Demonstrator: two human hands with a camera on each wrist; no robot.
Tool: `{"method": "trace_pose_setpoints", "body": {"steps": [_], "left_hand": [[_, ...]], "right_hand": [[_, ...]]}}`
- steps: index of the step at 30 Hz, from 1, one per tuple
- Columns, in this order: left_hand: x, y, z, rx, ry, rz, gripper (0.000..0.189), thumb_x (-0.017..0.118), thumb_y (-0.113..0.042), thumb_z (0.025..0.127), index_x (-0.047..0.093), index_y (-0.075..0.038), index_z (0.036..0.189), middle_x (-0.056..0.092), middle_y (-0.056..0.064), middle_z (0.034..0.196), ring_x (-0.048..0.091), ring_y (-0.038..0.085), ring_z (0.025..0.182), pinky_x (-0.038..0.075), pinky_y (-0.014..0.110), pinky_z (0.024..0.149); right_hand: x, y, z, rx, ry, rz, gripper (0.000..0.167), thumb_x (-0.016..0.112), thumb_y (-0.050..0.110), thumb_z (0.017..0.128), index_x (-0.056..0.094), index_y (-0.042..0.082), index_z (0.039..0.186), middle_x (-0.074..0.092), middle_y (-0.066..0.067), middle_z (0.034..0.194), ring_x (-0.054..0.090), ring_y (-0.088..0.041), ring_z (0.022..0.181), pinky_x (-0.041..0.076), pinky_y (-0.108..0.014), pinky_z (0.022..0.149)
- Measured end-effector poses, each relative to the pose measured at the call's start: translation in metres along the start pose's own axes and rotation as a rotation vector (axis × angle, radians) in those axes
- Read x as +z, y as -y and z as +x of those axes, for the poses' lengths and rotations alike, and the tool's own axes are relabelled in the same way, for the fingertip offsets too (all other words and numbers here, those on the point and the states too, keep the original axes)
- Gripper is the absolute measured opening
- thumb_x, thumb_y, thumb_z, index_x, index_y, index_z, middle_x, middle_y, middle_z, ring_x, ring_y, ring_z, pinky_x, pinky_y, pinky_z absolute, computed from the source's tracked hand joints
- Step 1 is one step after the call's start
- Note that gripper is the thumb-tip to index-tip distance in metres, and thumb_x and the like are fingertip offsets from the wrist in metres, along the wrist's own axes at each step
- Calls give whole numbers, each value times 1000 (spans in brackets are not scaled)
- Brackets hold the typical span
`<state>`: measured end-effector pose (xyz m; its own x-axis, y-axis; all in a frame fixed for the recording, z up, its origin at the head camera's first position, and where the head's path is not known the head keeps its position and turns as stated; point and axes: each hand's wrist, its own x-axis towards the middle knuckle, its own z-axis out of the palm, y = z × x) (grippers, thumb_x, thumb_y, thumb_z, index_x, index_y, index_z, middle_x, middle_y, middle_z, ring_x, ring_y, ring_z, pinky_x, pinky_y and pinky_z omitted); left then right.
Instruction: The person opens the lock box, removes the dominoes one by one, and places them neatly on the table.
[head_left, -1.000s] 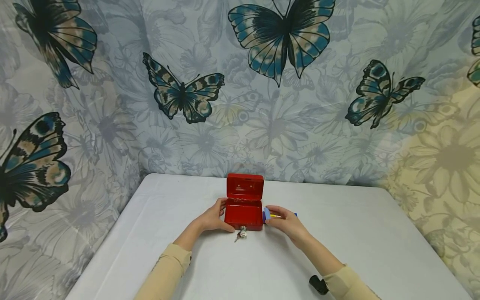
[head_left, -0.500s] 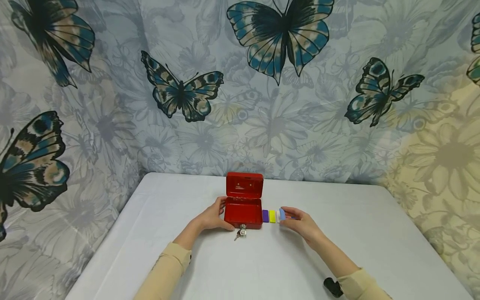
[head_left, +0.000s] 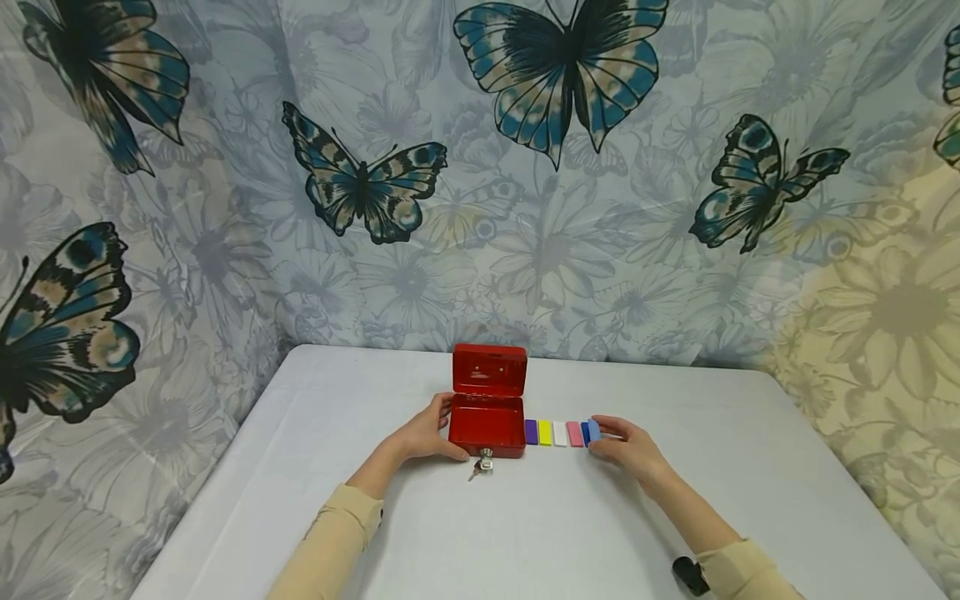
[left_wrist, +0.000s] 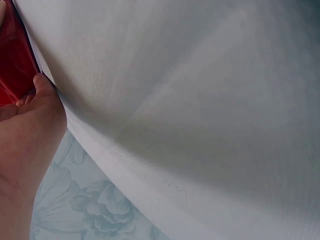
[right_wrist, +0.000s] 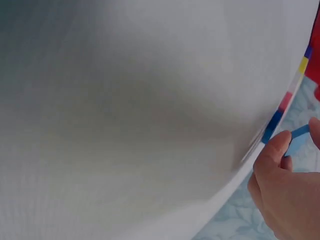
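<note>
A red cash box [head_left: 487,427] stands on the white table with its lid [head_left: 490,370] raised. My left hand [head_left: 427,433] grips the box's left side, thumb at the front corner; the red side also shows in the left wrist view. Between thumb and fingers, my right hand [head_left: 632,448] pinches a small light blue block [head_left: 594,430], tilted at the right end of a row. That row runs from the box's right side: a purple block [head_left: 532,432], a yellow block [head_left: 545,432], a white block [head_left: 560,433], a pink block [head_left: 574,433] and a dark blue block [head_left: 586,433].
A small padlock [head_left: 486,461] with keys [head_left: 476,470] hangs at the front of the box. Behind the white-covered table [head_left: 465,533] rises a butterfly-patterned cloth [head_left: 555,250]. A black object [head_left: 690,575] sits at the right sleeve.
My right hand has moved right, away from the box, with the light blue block. More coloured blocks of the row have come into sight. The left hand stays on the box.
</note>
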<state>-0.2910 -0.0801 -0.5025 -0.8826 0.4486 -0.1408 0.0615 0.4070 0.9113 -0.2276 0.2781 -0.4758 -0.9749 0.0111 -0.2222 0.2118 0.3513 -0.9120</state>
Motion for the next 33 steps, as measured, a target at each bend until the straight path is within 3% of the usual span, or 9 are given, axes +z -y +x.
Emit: {"method": "trace_pose_setpoints", "body": {"steps": [12,26,33], "left_hand": [[2,1,2,13,-5,-6,102,89,-13,70,23,-3,147,33,16,151,34,32,138,32,44,113],[2,2,0,16,-2,-23,102,89,-13,70,23,-2,147,33,15,150,33,32,138,31,44,114],[1,-1,-1,28,8,-43,102,89,-10,69,23,-1,146,33,17,150,33,33,139,30,44,114]], "right_hand": [[-19,-9,10,-31,-66,-247,58,73,11,84,50,-7,134,55,-27,127,57,-31,107,52,-30,79],[-19,-13,17,-83,-55,-378,53,77,8,80,56,-6,127,59,-24,118,59,-26,92,56,-33,71],[-19,-13,18,-61,-39,-371,56,77,9,81,54,-5,130,57,-23,120,56,-28,98,55,-34,75]]}}
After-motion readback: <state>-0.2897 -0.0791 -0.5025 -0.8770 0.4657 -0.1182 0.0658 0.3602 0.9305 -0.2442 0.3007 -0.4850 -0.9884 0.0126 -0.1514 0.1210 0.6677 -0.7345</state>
